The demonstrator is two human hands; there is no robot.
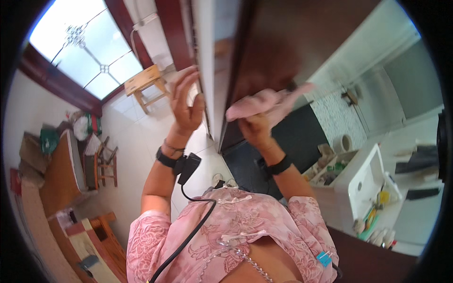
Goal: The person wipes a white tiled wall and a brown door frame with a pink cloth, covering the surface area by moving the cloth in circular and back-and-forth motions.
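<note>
My right hand (255,129) grips a pink cloth (262,102) against or just in front of a dark brown door panel (272,46). The cloth is bunched at one end, and its blurred tail trails off to the right. Raised on the other side of the pale upright edge (208,74) is my left hand (185,102), with nothing in it and its fingers apart. Its fingertips come close to that edge; whether they touch it I cannot tell. Each wrist wears a black band, and a black device with a cable (190,168) is fixed at the left one.
A wooden stool (145,83) stands by the glazed door (92,42). Chairs (102,162) and bags (83,125) line the left wall. To the right are a dark floor mat (293,136), a white sink (364,184) and a box of oddments (334,166).
</note>
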